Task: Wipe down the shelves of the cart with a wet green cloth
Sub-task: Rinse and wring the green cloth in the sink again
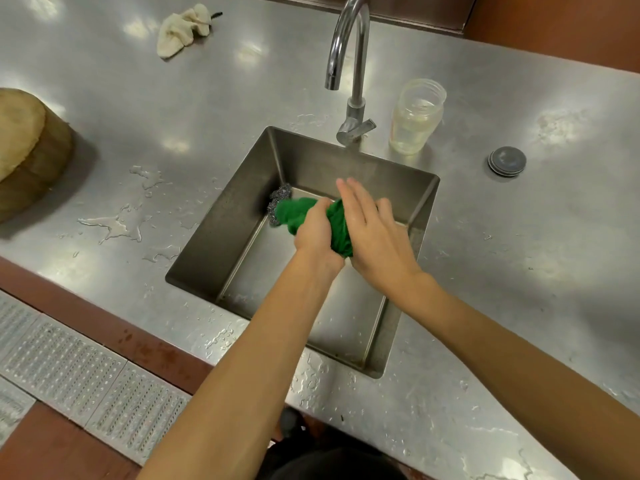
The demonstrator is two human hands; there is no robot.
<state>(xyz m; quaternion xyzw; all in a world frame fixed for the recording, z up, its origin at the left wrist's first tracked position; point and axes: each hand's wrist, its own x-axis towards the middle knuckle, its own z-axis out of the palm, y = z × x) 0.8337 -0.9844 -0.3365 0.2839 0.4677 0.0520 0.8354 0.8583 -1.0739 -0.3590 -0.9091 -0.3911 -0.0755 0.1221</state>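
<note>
— Where is the green cloth [337,228]?

— Over the steel sink [235,220], bunched into a thick twisted roll between both hands. Its far end lies against a steel wool scourer [278,202] in the basin's back left corner.

— How is it held?

— The left hand [317,233] has its fingers curled tight round the middle of the roll. The right hand [375,233] lies on the near end with its fingers straight and together, pressing on the fabric; its thumb is hidden.

— And the tap?

— A gooseneck faucet [349,46] stands behind the basin, its lever low at the base. I cannot tell whether water runs.

— What else is on the stainless counter [519,265]?

— A clear plastic jar [415,119], lidless, part full of clear liquid, just right of the faucet. Further right, a round grey cap [507,161]. A crumpled cream rag [183,29] far back on the left, a round wooden chopping block [27,147] at the left edge, and water puddles [114,226] between block and basin.
</note>
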